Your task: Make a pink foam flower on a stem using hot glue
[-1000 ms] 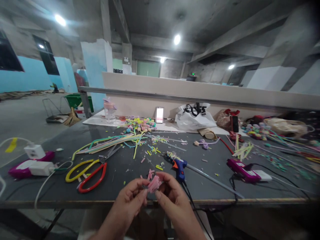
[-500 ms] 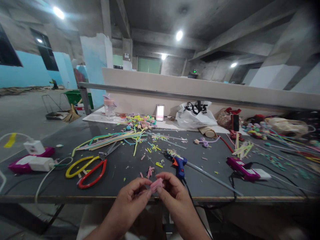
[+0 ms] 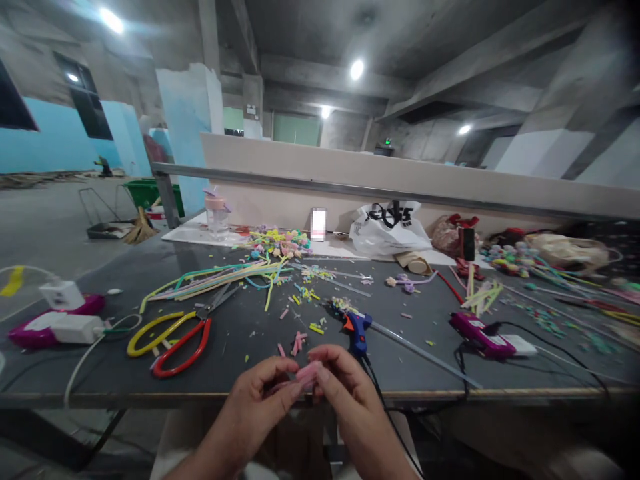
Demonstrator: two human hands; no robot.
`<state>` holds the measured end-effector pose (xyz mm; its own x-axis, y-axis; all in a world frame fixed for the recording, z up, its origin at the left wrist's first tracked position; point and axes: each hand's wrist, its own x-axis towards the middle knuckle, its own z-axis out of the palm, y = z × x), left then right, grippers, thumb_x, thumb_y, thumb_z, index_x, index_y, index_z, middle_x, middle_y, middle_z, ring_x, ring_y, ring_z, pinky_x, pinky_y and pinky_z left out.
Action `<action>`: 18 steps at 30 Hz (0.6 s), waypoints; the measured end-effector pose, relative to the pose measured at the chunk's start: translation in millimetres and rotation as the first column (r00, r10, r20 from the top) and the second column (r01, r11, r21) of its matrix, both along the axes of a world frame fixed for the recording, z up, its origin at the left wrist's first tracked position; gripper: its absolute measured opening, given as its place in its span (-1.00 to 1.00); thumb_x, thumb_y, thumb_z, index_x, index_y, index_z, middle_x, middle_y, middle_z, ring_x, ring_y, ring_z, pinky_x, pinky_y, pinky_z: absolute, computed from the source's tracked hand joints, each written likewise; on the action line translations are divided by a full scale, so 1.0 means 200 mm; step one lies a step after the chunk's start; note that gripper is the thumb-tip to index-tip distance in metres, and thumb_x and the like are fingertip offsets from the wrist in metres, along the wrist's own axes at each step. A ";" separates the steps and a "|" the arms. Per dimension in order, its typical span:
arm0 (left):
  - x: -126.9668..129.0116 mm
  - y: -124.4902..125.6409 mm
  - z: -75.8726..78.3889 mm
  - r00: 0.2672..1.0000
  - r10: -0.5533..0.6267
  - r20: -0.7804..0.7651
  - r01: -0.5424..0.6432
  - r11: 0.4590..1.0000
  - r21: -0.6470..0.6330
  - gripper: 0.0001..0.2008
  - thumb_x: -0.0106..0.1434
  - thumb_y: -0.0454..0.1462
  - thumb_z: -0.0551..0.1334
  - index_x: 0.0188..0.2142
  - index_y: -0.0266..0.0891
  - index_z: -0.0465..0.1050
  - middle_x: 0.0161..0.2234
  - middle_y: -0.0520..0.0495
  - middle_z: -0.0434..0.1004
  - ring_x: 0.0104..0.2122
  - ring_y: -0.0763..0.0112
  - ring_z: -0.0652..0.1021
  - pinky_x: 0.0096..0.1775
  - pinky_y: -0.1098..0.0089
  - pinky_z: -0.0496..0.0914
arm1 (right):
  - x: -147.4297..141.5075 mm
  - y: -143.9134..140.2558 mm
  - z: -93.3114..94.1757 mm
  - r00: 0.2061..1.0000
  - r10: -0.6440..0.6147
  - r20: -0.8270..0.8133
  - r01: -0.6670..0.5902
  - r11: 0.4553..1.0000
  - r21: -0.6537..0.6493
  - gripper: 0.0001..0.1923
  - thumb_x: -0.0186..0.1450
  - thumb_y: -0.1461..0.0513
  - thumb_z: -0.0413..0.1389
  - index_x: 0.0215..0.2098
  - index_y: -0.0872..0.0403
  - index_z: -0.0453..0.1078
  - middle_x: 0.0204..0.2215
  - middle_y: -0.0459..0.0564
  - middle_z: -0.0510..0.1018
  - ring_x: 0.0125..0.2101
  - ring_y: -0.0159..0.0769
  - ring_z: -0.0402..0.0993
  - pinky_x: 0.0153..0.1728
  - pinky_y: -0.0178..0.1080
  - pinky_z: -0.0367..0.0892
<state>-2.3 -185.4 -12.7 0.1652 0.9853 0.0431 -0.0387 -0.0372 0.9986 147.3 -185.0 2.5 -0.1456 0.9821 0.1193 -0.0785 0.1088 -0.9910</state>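
Fingertips of my left hand and my right hand meet at the table's front edge, both pinching short pink chenille stem pieces. The fingers partly hide these pieces, and how they are joined I cannot make out. Just beyond my hands lie loose pink pieces on the dark tabletop. To their right rests a blue glue gun with an orange trigger and a clear glue stick in its back. Large scissors with one yellow and one red handle lie left of my hands.
Long pastel stems spread behind the scissors, near a pile of small coloured pieces. Purple power strips with cords sit on both sides. A white bag and a clear bottle stand along the back panel.
My right thumb has slid up over the pink pieces, and they sit slightly lower and further left. The whole view has shifted a little.
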 end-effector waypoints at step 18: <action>0.00 0.00 0.01 0.998 -0.053 -0.038 0.054 0.998 0.026 -0.84 0.09 -0.20 0.25 -0.35 -0.20 0.55 -0.40 -0.04 0.55 -0.35 0.35 0.49 -0.30 0.46 0.31 | -0.01 0.00 -0.03 0.999 -0.041 -0.007 0.041 0.999 -0.010 -0.81 0.18 0.13 0.10 -0.31 0.06 0.42 -0.51 -0.12 0.41 -0.52 -0.43 0.27 -0.47 -0.38 0.23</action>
<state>-1.9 -186.2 -11.5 0.2197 0.9736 0.0626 -0.0045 -0.0631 0.9980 145.3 -184.3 -3.5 -0.1039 0.9884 0.1104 -0.0817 0.1022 -0.9914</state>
